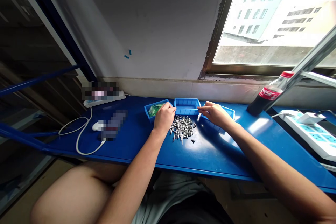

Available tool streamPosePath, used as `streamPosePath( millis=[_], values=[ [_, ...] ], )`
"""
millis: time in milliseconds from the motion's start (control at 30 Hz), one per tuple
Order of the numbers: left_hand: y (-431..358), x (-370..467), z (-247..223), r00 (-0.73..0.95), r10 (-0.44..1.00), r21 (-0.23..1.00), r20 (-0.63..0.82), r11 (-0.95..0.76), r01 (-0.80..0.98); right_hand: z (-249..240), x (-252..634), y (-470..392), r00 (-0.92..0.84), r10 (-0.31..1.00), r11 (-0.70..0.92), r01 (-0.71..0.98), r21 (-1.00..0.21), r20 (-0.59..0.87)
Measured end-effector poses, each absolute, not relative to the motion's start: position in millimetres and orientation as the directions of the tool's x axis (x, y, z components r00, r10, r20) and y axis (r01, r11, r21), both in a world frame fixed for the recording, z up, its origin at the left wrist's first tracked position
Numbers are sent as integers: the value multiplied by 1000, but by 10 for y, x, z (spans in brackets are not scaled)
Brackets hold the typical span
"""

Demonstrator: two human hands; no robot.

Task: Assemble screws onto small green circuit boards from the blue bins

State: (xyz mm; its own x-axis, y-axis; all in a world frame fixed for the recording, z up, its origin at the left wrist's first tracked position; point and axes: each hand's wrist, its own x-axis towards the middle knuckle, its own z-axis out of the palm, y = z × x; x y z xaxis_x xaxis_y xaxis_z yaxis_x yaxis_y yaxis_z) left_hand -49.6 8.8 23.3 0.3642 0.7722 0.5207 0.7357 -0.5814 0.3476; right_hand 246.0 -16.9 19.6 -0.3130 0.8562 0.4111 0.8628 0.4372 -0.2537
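Note:
A small blue plastic bin (pixel 187 111) stands between my hands at the back of the table. My left hand (pixel 164 115) is closed, its fingertips at the bin's left front corner. On the opposite side, my right hand (pixel 214 112) pinches at the right front corner with fingers fairly straight. Just in front lies a loose pile of shiny metal rivets (pixel 183 127) with thin stems. A second blue bin (pixel 147 109), holding a green bag (pixel 154 110), is partly hidden behind my left hand. My right hand partly covers a third blue bin (pixel 231 112).
A dark screw-like piece (pixel 193 141) lies apart from the pile. A cola bottle (pixel 270 94) and a white power strip (pixel 312 134) are on the right. To the left are a white mouse (pixel 98 126), a cable (pixel 77 143) and another power strip (pixel 105 100).

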Motion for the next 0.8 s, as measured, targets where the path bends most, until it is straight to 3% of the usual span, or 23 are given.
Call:
streamPosePath(
  millis=[167,300,467,600,800],
  values=[
    [63,-607,367,358,732,289,580,-596,749,313,2430,-223,-242,878,354,909,-219,412],
    [97,-842,454,249,782,291,571,-477,829,543,2353,-224,-261,825,391,904,-172,502],
    [198,-1141,333,209,916,407,343,-345,846,810,2029,-139,-351,824,497,826,-268,446],
    [204,-1208,259,193,917,462,349,-348,816,887,1663,-11,-428,811,560,765,-319,399],
    [164,-1238,213,94,926,587,366,-307,749,872,1126,192,-536,745,657,695,-292,398]
  ],
)
